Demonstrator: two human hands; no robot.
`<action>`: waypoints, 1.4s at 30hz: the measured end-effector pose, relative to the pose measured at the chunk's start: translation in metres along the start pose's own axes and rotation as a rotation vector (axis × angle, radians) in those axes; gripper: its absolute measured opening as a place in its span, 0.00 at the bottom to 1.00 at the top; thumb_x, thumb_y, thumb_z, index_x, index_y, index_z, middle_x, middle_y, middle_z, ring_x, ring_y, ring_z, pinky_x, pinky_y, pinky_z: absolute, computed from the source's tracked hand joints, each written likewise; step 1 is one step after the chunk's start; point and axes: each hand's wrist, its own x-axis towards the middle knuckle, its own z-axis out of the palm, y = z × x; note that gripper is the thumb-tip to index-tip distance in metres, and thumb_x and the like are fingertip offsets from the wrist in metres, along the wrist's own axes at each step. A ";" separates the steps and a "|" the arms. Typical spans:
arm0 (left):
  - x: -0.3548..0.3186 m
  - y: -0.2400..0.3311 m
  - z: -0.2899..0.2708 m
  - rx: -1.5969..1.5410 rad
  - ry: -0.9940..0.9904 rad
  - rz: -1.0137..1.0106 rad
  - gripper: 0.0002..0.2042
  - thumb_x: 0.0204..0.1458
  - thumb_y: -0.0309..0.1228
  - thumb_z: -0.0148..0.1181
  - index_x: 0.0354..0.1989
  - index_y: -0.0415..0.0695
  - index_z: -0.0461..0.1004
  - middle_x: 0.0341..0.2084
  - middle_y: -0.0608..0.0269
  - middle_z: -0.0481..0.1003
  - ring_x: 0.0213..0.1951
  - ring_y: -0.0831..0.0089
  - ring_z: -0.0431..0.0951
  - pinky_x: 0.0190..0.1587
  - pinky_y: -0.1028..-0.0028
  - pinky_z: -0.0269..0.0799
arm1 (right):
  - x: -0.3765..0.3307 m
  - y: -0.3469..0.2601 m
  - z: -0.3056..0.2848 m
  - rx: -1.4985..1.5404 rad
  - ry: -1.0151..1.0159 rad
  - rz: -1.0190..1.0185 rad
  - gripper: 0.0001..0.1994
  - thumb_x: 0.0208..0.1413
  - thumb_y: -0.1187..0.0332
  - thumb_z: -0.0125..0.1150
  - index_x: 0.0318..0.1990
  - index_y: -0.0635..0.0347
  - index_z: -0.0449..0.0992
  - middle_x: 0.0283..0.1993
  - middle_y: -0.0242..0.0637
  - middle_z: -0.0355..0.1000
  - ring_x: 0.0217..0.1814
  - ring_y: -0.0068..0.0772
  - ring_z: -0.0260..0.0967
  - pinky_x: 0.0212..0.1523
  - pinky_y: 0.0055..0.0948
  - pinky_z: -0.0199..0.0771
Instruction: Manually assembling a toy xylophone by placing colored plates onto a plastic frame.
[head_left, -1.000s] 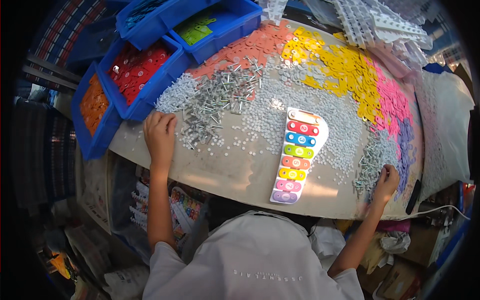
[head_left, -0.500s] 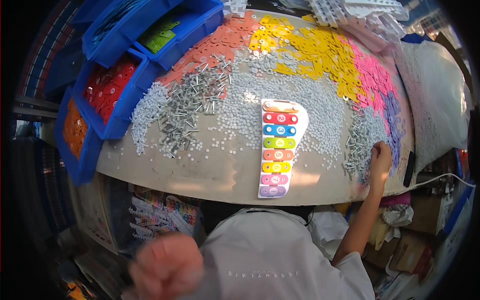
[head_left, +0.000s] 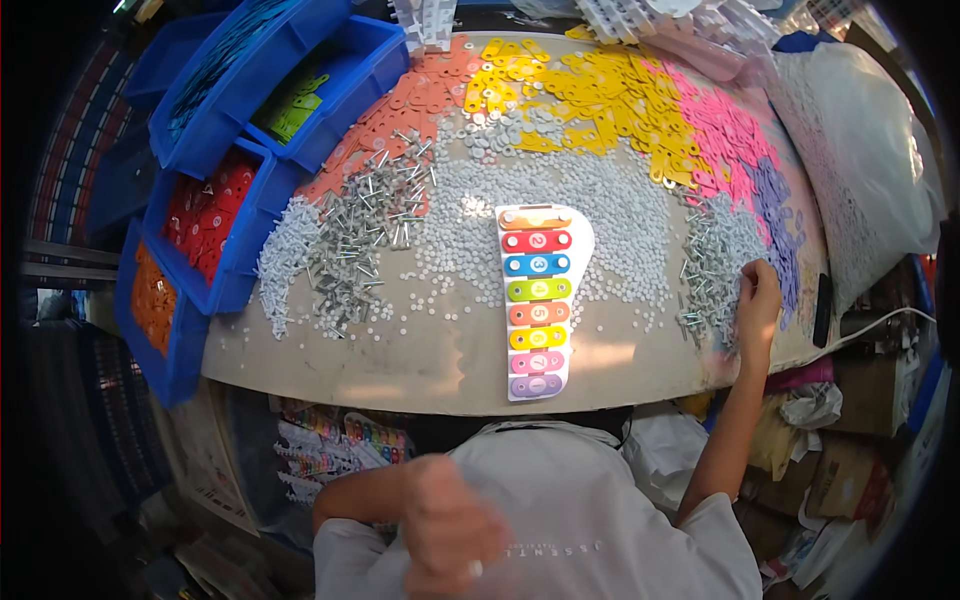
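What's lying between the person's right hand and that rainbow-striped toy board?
In the head view, metal pins and pale grey pieces lie heaped by the right hand; nearer the toy board, small pale discs are strewn.

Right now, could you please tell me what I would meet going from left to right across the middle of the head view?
Blue plastic bin of orange flat pieces → heap of silver metal pins → white curved-edged board with multicoloured bars → right hand → flat black oblong object.
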 end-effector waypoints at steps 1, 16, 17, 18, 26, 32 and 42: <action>0.010 -0.008 -0.021 -0.290 -0.125 -0.496 0.07 0.54 0.29 0.58 0.36 0.39 0.72 0.31 0.60 0.75 0.30 0.66 0.74 0.34 0.69 0.70 | 0.001 0.000 -0.001 -0.001 0.025 -0.012 0.04 0.55 0.84 0.54 0.37 0.68 0.69 0.35 0.47 0.70 0.38 0.50 0.68 0.42 0.40 0.69; 0.010 -0.130 0.019 -0.625 0.197 -1.491 0.08 0.61 0.25 0.58 0.44 0.34 0.77 0.27 0.61 0.80 0.28 0.80 0.76 0.34 0.80 0.72 | -0.027 -0.153 0.011 1.237 -0.462 0.399 0.11 0.58 0.77 0.63 0.41 0.56 0.66 0.39 0.31 0.72 0.24 0.12 0.62 0.21 0.15 0.61; 0.008 -0.132 0.021 -0.628 0.195 -1.492 0.08 0.61 0.25 0.58 0.44 0.34 0.77 0.27 0.61 0.80 0.28 0.80 0.76 0.34 0.80 0.72 | -0.031 -0.160 0.021 1.317 -0.546 0.425 0.11 0.58 0.78 0.63 0.41 0.55 0.66 0.39 0.31 0.72 0.25 0.12 0.62 0.20 0.15 0.59; 0.006 -0.134 0.021 -0.619 0.179 -1.496 0.08 0.61 0.26 0.58 0.44 0.34 0.77 0.27 0.62 0.80 0.28 0.81 0.76 0.33 0.80 0.72 | -0.035 -0.170 0.027 1.401 -0.612 0.473 0.11 0.58 0.78 0.63 0.41 0.55 0.65 0.39 0.32 0.72 0.25 0.11 0.61 0.20 0.14 0.58; -0.001 -0.140 0.026 -0.628 0.125 -1.534 0.07 0.61 0.27 0.59 0.42 0.36 0.77 0.26 0.66 0.78 0.27 0.84 0.75 0.29 0.83 0.69 | -0.042 -0.184 0.058 1.416 -0.703 0.548 0.12 0.58 0.75 0.66 0.39 0.53 0.65 0.34 0.27 0.73 0.27 0.08 0.58 0.20 0.14 0.51; 0.000 -0.139 0.027 -0.588 0.084 -1.556 0.06 0.61 0.27 0.59 0.40 0.38 0.77 0.25 0.67 0.78 0.26 0.86 0.73 0.29 0.85 0.67 | -0.042 -0.188 0.059 1.365 -0.681 0.546 0.12 0.59 0.75 0.65 0.39 0.53 0.65 0.34 0.26 0.72 0.27 0.08 0.60 0.21 0.13 0.53; 0.005 -0.155 0.025 -0.369 -0.191 -1.677 0.22 0.61 0.35 0.62 0.57 0.42 0.60 0.18 0.73 0.71 0.20 0.88 0.65 0.20 0.83 0.55 | -0.037 -0.181 0.066 1.030 -0.766 0.438 0.15 0.62 0.63 0.66 0.39 0.62 0.65 0.18 0.28 0.68 0.16 0.16 0.63 0.15 0.19 0.60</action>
